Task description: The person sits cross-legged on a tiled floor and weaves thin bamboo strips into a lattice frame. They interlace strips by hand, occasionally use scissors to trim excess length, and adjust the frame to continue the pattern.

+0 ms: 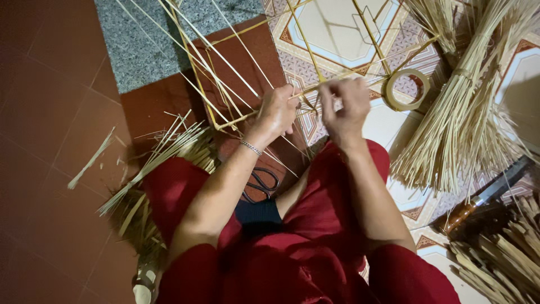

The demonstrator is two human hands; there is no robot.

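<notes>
Loose strips (163, 147) lie on the floor (50, 112) at left. The left hand (277, 111), wrist braceleted, reaches forward with fingers curled shut around a bar of the stick frame (236, 67). Just beside it, the right hand (344, 107) is raised, fingers pinched closed on the same bar. A tape roll (406, 89) and a tied bundle (461, 124) lie at right.

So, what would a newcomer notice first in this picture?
Probably the two hands at the centre: the left hand and right hand pinch a thin yellow stick frame over the tiled floor. At right lies a big bundle of pale straw, with a tape roll beside it.
</notes>
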